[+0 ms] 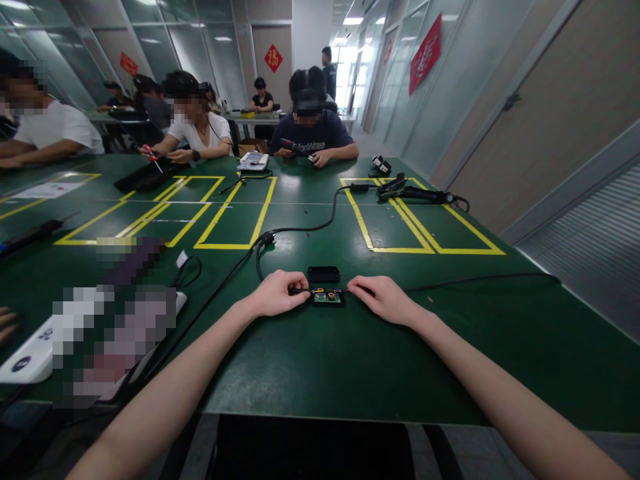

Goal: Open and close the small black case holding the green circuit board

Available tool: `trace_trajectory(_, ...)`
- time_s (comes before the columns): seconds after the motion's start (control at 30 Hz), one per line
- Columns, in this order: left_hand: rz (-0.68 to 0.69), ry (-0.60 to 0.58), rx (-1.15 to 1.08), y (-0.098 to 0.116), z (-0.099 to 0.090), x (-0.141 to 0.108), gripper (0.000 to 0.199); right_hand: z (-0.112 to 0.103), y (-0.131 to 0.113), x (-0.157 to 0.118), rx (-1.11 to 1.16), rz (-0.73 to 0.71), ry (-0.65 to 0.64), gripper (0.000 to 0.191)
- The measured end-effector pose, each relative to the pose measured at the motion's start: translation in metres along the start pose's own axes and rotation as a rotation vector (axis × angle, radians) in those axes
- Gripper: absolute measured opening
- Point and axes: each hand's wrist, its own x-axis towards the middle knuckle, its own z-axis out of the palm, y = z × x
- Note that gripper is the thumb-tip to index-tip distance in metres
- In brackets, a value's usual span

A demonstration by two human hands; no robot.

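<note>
Green tabletop (360, 373) runs from its near edge (350, 417) to the open black case (328, 301); the left hand (280, 293) and right hand (384, 299) pinch cord (297, 291) at either end. Beyond lie the lid (323, 273) and a cable (295, 229).

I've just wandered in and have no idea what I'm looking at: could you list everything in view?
Main things I can make out:
Work table: 1, green, foreground
Open box: 1, black, between the hands
Circuit board: 1, green, inside the box
Lid: 1, black, just beyond the box
Cables: several, black, across the table
Tape outlines: several, yellow, far half
Blurred items: at least two, partly white, left
Boxy device: 1, white, far side
Wall signs: several, red, background
People: at least seven, white or dark tops, beyond
Left fingers: one set, bare, pinching a cable
Right fingers: one set, bare, seemingly on a cable
</note>
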Motion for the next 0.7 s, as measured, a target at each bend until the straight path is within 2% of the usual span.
trace_trajectory(0.27,0.007,0.022,0.019,-0.0013,0.001,0.0002,0.009,0.0023,0.0024,0.0017,0.023,-0.02,0.005,0.036)
trace_trajectory(0.7,0.082,0.086,0.027,-0.004,0.0039,0.0005,0.007,-0.0009,-0.0016,0.002,0.067,-0.059,0.005,0.034)
